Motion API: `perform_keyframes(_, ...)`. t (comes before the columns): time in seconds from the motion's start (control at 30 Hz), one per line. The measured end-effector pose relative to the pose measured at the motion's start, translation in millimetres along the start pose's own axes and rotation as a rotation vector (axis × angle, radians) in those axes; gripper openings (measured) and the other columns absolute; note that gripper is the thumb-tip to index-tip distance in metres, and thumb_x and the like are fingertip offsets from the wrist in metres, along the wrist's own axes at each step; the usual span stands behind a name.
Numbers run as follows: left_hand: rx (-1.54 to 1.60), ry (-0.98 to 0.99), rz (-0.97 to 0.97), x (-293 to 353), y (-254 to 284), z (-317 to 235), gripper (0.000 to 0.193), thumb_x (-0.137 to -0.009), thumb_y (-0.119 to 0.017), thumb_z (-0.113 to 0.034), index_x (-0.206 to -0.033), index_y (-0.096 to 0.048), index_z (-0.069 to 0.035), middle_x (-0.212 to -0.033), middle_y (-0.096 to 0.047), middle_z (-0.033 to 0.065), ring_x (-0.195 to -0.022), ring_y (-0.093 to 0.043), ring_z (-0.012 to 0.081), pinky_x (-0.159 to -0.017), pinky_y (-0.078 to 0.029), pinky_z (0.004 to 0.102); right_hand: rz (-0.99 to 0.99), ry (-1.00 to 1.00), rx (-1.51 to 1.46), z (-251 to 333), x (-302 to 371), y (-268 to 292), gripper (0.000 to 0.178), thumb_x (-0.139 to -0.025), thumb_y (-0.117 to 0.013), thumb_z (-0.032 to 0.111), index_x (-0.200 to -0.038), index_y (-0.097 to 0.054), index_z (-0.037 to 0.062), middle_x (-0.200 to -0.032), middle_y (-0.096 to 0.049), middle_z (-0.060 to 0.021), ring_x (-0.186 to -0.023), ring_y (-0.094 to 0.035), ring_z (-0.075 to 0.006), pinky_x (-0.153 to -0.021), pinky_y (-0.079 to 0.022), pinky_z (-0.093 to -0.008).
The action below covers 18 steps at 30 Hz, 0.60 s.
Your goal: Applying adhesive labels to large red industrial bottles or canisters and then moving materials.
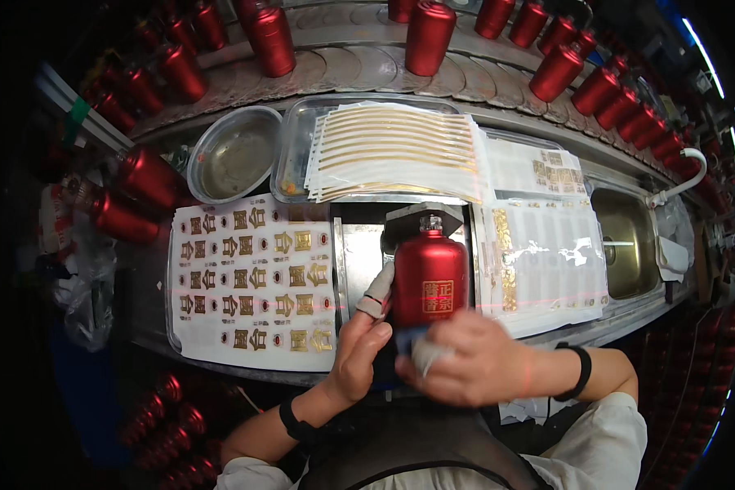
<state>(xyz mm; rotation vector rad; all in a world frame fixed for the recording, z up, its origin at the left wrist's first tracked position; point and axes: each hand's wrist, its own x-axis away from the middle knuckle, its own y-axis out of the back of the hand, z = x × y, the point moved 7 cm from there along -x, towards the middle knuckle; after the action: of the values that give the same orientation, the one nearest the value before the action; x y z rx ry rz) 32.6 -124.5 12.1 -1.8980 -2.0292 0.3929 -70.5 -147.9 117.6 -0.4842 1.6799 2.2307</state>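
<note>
A glossy red bottle (pixel 430 265) with a clear glass neck and a gold square emblem on its front stands in front of me, in the gap between the sticker sheets. My left hand (pixel 358 347) lies along its left side with fingers stretched upward; a pale cover wraps one finger. The fingertips appear to touch the bottle. My right hand (pixel 465 359), blurred, is closed at the bottle's lower front, with a white covering on a finger. Something blue (pixel 411 336) shows beside those fingers; its kind is unclear.
Gold character sticker sheets (pixel 253 282) lie left, more sheets (pixel 547 253) right. Behind, gold-striped strips (pixel 392 151) rest on a clear tray (pixel 290 167) beside a plastic bowl (pixel 235 153). A conveyor (pixel 347 73) carries red bottles (pixel 430 39). A sink (pixel 629 245) is at right.
</note>
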Motion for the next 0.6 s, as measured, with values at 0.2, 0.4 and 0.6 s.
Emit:
perform_keyframes(0.2, -0.054, -0.047, -0.021, 6, 2, 3, 0.066, -0.092, -0.037, -0.018, -0.149, -0.02, 0.01, -0.154, -0.031, 0.0212, -0.143, -0.029, 0.0249, -0.116, -0.02, 0.0324, -0.097, -0.059, 0.154, -29, 6, 16, 0.029, -0.066, -0.071, 0.016, -0.094, -0.07, 0.0102, -0.084, -0.06, -0.0015, -0.073, -0.058, -0.0186, -0.059, -0.048, -0.0321)
perform_keyframes(0.4, -0.087, 0.044, -0.022, 12, 5, 10, 0.069, -0.093, -0.036, -0.022, -0.151, -0.013, 0.01, -0.157, -0.022, 0.0203, -0.147, -0.021, 0.0262, -0.119, -0.014, 0.0355, -0.117, -0.425, -0.329, -55, 6, 6, 0.029, -0.068, -0.075, 0.003, -0.096, -0.067, 0.0055, -0.076, -0.059, -0.0065, -0.066, -0.059, -0.0232, -0.06, -0.048, -0.0354)
perform_keyframes(0.6, -0.174, -0.13, -0.058, -1, -2, -1, 0.06, -0.097, -0.039, -0.017, -0.148, -0.023, 0.01, -0.15, -0.038, 0.0218, -0.139, -0.038, 0.0257, -0.113, -0.026, 0.0328, -0.187, -0.222, -0.332, -25, 52, 7, 0.03, -0.067, -0.077, 0.0, -0.095, -0.07, 0.0034, -0.076, -0.065, -0.0071, -0.063, -0.06, -0.0171, -0.057, -0.048, -0.0299)
